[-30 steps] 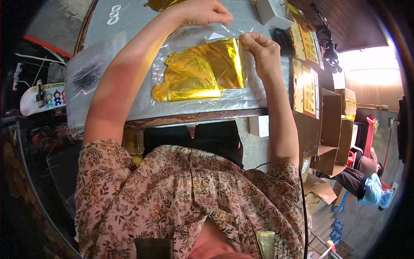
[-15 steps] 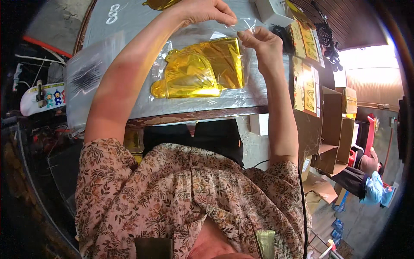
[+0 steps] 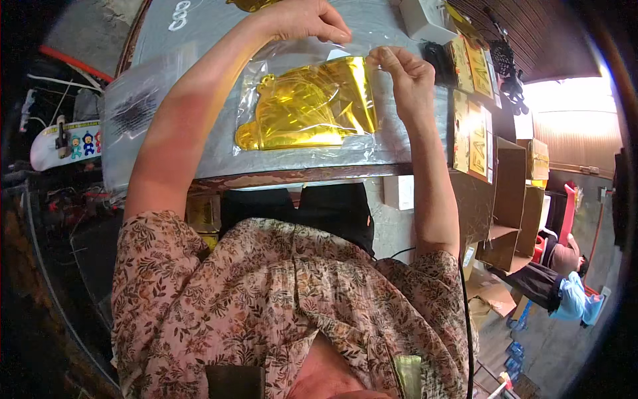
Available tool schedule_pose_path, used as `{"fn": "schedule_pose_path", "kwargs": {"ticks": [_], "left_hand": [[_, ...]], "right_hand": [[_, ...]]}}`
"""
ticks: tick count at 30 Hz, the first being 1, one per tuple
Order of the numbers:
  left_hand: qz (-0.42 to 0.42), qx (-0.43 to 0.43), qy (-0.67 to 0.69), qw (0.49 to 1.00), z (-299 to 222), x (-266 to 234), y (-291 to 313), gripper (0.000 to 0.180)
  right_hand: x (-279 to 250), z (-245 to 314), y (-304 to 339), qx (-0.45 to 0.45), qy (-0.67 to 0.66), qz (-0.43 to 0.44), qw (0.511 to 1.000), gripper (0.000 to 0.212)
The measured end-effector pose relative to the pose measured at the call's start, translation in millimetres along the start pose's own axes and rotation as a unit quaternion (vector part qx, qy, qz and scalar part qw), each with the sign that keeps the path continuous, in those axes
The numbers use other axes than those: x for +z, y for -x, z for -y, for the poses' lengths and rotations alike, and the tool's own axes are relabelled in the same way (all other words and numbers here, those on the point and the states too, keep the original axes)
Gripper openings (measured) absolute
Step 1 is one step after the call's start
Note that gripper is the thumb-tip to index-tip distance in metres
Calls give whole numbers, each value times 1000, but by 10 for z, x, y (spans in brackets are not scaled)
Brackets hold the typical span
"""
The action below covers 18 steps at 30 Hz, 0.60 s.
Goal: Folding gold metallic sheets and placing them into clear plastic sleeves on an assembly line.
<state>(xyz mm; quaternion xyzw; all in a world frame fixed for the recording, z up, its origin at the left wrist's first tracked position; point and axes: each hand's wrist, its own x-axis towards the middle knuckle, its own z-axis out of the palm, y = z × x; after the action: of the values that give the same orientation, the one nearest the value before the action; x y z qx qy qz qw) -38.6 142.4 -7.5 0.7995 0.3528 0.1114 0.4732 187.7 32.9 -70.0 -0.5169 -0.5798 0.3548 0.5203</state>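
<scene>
A flat, folded gold foil balloon (image 3: 299,110) lies inside a clear plastic bag (image 3: 249,100) on the grey-covered table. At the bag's far edge, my left hand (image 3: 309,23) is closed in a pinch, its fingertips on the thin clear film. My right hand (image 3: 407,73) pinches the bag's far right corner between thumb and fingers. The film between the two hands is hard to see, and a small white patch shows just below my left fingertips.
Clear plastic bags (image 3: 143,113) lie stacked at the table's left. Another gold foil piece (image 3: 249,4) and white rings (image 3: 179,14) lie at the far side. Printed cartons (image 3: 470,133) and a white box (image 3: 425,20) stand right. Another person (image 3: 551,282) is at the far right.
My left hand has shifted slightly left, and the gap between my hands has widened. The gold foil piece looks flatter and less creased inside the bag.
</scene>
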Motion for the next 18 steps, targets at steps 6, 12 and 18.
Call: {"fn": "schedule_pose_path", "kwargs": {"ticks": [6, 12, 18], "left_hand": [[-45, 92, -33, 994, -20, 57, 70, 27], [-81, 77, 45, 993, 169, 95, 54, 25], [-29, -25, 79, 996, 92, 38, 34, 34]], "right_hand": [[-19, -67, 55, 52, -117, -4, 992, 24], [124, 127, 64, -54, 114, -131, 983, 29], [170, 140, 128, 58, 84, -85, 991, 17]]}}
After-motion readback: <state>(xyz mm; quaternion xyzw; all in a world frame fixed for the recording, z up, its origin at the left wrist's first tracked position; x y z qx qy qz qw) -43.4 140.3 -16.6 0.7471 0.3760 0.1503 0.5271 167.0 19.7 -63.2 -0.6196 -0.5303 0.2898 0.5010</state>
